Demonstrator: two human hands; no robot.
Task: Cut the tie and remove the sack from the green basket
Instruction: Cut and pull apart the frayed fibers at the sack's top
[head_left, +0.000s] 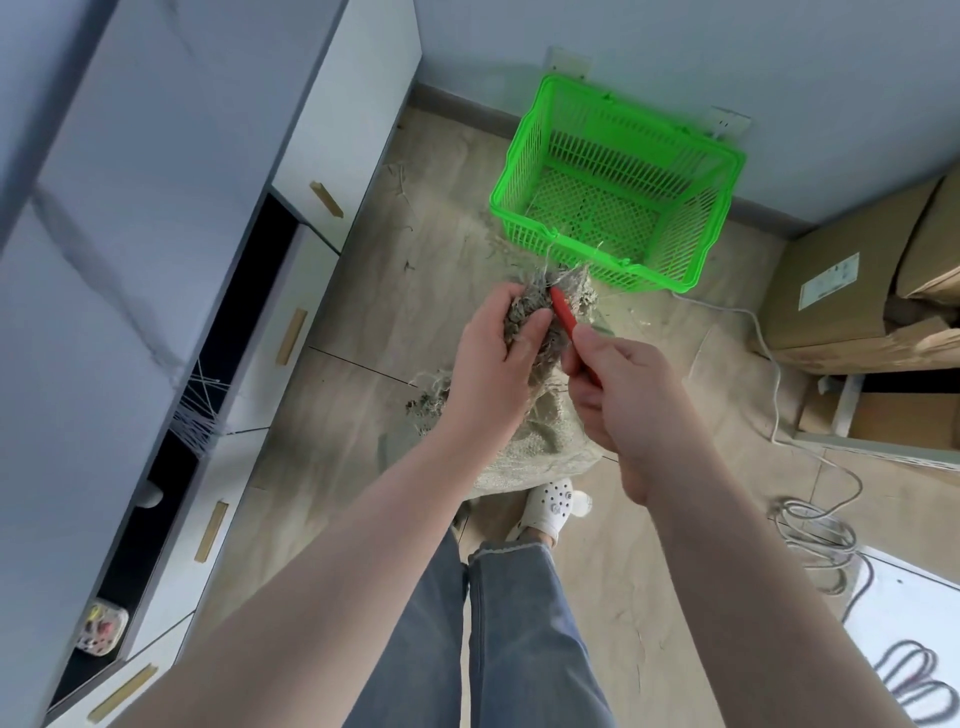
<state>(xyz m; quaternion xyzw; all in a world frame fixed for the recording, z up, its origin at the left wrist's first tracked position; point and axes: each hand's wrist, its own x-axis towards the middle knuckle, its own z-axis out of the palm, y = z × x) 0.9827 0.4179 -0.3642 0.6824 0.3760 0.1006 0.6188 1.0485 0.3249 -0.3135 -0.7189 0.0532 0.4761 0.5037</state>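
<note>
A grey woven sack (540, 452) stands on the floor between my feet and the green basket (618, 182), which lies behind it with nothing inside. My left hand (493, 358) grips the sack's bunched, frayed neck (524, 306). My right hand (613, 384) holds a red-handled cutting tool (563, 312), its tip against the neck where pale tie strands (556, 260) stick out toward the basket's near rim. I cannot make out the tool's blade.
White cabinets with wooden handles (291, 332) run along the left. Cardboard boxes (857, 270) are stacked at the right. A grey cable (815, 525) loops over the floor at the right. My foot in a white clog (550, 506) stands just behind the sack.
</note>
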